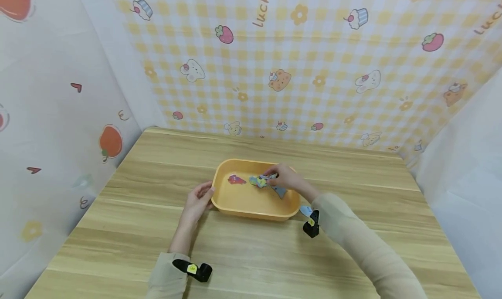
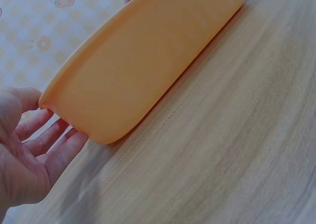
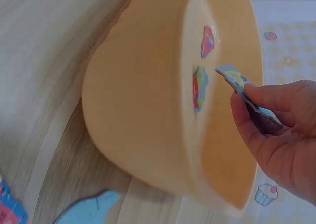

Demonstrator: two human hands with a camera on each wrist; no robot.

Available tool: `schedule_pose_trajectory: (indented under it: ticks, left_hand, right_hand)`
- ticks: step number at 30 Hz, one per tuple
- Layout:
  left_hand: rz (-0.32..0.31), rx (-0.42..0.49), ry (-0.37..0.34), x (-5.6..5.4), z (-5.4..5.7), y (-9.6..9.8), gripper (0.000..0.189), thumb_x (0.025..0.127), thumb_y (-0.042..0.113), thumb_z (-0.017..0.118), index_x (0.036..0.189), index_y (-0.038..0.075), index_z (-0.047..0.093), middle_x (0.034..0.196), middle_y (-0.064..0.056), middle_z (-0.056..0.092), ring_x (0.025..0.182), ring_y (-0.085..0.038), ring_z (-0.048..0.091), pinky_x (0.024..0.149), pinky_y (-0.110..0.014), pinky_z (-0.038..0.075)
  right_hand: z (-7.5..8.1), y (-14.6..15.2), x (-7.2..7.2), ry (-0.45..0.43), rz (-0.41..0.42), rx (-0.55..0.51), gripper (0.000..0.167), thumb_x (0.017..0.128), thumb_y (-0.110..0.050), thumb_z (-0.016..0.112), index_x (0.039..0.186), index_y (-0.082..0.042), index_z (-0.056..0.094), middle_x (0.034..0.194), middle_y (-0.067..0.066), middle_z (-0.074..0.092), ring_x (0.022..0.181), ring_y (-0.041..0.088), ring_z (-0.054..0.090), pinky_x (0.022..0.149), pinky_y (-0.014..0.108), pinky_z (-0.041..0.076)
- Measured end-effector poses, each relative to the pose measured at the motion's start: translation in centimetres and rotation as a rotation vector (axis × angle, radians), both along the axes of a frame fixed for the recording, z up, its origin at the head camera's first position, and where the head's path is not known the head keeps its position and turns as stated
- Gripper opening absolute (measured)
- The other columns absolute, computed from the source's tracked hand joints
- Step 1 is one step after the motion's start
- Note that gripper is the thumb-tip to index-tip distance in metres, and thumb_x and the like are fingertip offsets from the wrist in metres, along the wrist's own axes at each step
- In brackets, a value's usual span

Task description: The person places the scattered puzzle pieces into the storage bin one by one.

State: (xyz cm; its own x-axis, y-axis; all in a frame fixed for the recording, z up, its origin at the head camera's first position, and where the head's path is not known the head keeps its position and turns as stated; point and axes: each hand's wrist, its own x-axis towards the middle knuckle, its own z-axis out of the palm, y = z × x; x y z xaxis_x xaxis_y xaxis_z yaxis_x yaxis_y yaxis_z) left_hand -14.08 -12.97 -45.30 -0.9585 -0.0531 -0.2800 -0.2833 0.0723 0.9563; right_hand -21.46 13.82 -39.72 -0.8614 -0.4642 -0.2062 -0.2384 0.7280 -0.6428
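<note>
A yellow plastic tray (image 1: 255,212) sits on the table, tilted in the wrist views. At its left end my left hand (image 1: 198,199) holds it, thumb at the rim and fingers against the outer wall (image 2: 133,61). Above the tray, my right hand (image 1: 285,177) pinches a flat, thin, colourful cut-out (image 3: 237,79) between thumb and fingers. Inside lie a red-purple cut-out (image 1: 236,179) and a red, green and blue cut-out (image 3: 199,88). A blue-grey shape (image 1: 279,191) shows below the right hand; I cannot tell whether it is a separate piece.
Outside the tray's right end lies a light blue cut-out (image 1: 306,210), partly hidden by the right wrist. A dark blue and red piece (image 3: 12,204) lies near it. The wooden table (image 1: 251,255) meets a patterned cloth wall (image 1: 251,72) at the back.
</note>
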Motion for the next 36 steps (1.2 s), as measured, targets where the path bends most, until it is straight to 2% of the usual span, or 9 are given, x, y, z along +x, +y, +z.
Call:
schedule_pose_trajectory:
  ticks: [8,13,15,18,21,25,30,33,36]
  left_hand:
    - [0.013,0.023,-0.011,-0.1,0.0,0.2,0.041,0.093,0.017,0.051,0.131,0.005,0.044,0.13,-0.02,0.049,0.094,-0.013,0.059,0.074,-0.019,0.055]
    - [0.019,0.036,-0.011,-0.2,0.1,0.4,0.04,0.093,0.015,0.05,0.131,0.004,0.044,0.131,-0.021,0.049,0.098,-0.017,0.059,0.074,-0.019,0.055]
    - [0.024,0.037,-0.009,-0.2,0.1,0.4,0.04,0.093,0.015,0.05,0.131,0.004,0.044,0.131,-0.021,0.048,0.099,-0.019,0.059,0.074,-0.018,0.055]
    - [0.024,0.036,-0.007,-0.1,0.0,0.5,0.04,0.093,0.015,0.05,0.131,0.004,0.044,0.13,-0.021,0.049,0.098,-0.019,0.059,0.072,-0.018,0.055]
    - [0.023,0.035,-0.003,0.0,-0.1,0.6,0.04,0.093,0.015,0.051,0.13,0.003,0.044,0.129,-0.021,0.05,0.095,-0.017,0.06,0.071,-0.018,0.055]
    - [0.015,0.031,-0.006,0.1,-0.2,0.6,0.04,0.093,0.016,0.05,0.131,0.005,0.044,0.13,-0.02,0.05,0.095,-0.016,0.059,0.072,-0.019,0.055]
    - [0.014,0.037,-0.01,0.0,-0.1,0.5,0.041,0.093,0.017,0.05,0.131,0.005,0.044,0.131,-0.02,0.049,0.099,-0.02,0.059,0.074,-0.02,0.055]
    - [0.024,0.037,-0.013,-0.1,-0.1,0.3,0.041,0.093,0.017,0.051,0.131,0.005,0.044,0.131,-0.019,0.049,0.099,-0.019,0.058,0.072,-0.018,0.055]
    - [0.027,0.03,-0.013,-0.1,-0.1,0.1,0.041,0.093,0.017,0.051,0.131,0.004,0.044,0.131,-0.02,0.049,0.097,-0.018,0.058,0.07,-0.016,0.054]
  right_hand:
    - [-0.2,-2.2,-0.3,-0.111,-0.008,-0.011,0.024,0.085,-0.007,0.062,0.107,0.003,0.063,0.092,0.015,0.069,0.07,0.021,0.062,0.056,0.016,0.042]
    - [-0.4,-3.4,-0.5,-0.119,0.014,-0.015,0.024,0.083,-0.006,0.064,0.105,0.002,0.065,0.075,0.004,0.061,0.057,0.008,0.042,0.051,0.015,0.036]
    - [-0.5,-3.9,-0.6,-0.123,0.024,-0.025,0.023,0.082,-0.005,0.064,0.104,0.003,0.065,0.069,0.0,0.055,0.055,0.006,0.039,0.049,0.014,0.035]
    - [-0.8,-4.3,-0.6,-0.142,0.026,-0.044,0.024,0.081,-0.003,0.064,0.104,0.003,0.065,0.07,0.002,0.056,0.056,0.007,0.04,0.049,0.014,0.034]
    - [-1.1,-4.7,-0.6,-0.174,0.019,-0.071,0.024,0.08,-0.002,0.065,0.103,0.003,0.066,0.083,0.009,0.063,0.063,0.008,0.046,0.053,0.015,0.038]
    - [-2.5,-4.9,-0.8,-0.239,0.013,-0.134,0.026,0.078,-0.006,0.068,0.103,-0.001,0.067,0.089,0.011,0.064,0.071,0.01,0.052,0.057,0.018,0.044]
    - [-8.5,-4.4,-3.8,-0.29,0.065,-0.172,0.038,0.073,-0.016,0.075,0.11,-0.011,0.065,0.089,0.004,0.059,0.075,0.012,0.051,0.06,0.022,0.045]
    - [-9.2,-4.5,-4.0,-0.301,0.098,-0.161,0.046,0.074,-0.016,0.075,0.118,-0.01,0.059,0.091,0.004,0.059,0.078,0.013,0.052,0.064,0.023,0.045]
    - [-7.6,-4.8,-2.9,-0.285,0.102,-0.127,0.049,0.078,-0.012,0.071,0.123,-0.006,0.051,0.091,0.008,0.061,0.079,0.014,0.056,0.068,0.023,0.048]
